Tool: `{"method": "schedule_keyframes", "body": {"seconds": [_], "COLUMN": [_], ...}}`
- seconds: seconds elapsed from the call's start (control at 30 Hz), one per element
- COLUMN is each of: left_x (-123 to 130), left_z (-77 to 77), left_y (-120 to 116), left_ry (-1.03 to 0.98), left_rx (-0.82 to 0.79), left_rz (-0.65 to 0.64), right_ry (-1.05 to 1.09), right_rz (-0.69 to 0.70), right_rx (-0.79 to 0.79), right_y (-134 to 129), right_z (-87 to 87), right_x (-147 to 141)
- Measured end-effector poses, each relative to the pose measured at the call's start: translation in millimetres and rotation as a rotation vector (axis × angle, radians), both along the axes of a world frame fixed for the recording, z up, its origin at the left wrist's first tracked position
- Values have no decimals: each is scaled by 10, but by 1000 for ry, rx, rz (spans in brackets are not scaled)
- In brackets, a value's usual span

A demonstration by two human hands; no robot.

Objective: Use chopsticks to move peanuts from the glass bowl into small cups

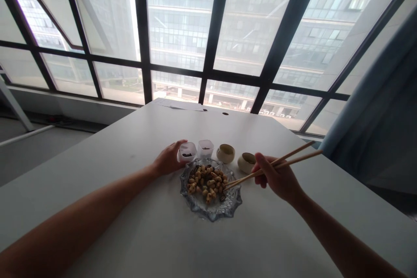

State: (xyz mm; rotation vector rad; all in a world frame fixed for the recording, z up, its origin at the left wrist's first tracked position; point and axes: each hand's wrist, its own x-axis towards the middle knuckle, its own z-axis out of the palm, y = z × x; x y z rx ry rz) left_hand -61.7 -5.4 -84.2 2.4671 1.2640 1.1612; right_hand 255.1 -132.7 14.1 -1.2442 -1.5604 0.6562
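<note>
Right hand: the right hand point(279, 178) is closed in a grip round a pair of long light wooden chopsticks point(273, 164), held near the middle of their length; their butt ends stick out toward 2 o'clock, their tips slant down toward 8 o'clock.
Chopstick tips: they rest at the 3 o'clock edge of the nut pile, touching or just above it; which one cannot be told.
Left hand: the left hand point(167, 159) is curled loosely, fingers half bent, round the near side of a small clear plastic cup with dark bits in it point(186, 152); it touches the cup, but a firm hold cannot be made out.
Dish: a clear cut-glass dish with a scalloped rim point(213, 213) lies between the two hands, at about 4 o'clock from the left hand and 8 o'clock from the right.
Contents: a heap of pale tan peanuts mixed with a few dark pieces point(206, 181) fills the far half of the dish.
Other cups: a second small clear plastic cup point(205, 148) stands just beside the first, at its 3 o'clock; then a round beige ceramic bowl point(225, 153); then another beige ceramic bowl point(246, 162), just beside the right hand's knuckles at 9 o'clock.
Surface: all stand on a plain white table point(130, 226).
Beyond: a tall black-framed window point(215, 30) at 12 o'clock, a blue-grey curtain point(374, 130) at 3 o'clock.
</note>
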Motion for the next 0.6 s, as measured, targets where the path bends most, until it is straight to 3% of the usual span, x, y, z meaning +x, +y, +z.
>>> {"method": "schedule_keyframes", "body": {"seconds": [0.17, 0.47, 0.6], "left_x": [1, 10, 9], "left_z": [2, 27, 23], "left_y": [0, -13, -11], "left_ry": [3, -4, -1], "left_rx": [-12, -6, -17], "left_rz": [4, -3, -5], "right_ry": [-138, -320, -293], "right_rz": [104, 427, 458], "right_rx": [-40, -39, -44], "right_y": [-101, -108, -131], "right_z": [114, 73, 69], "right_x": [33, -19, -33]}}
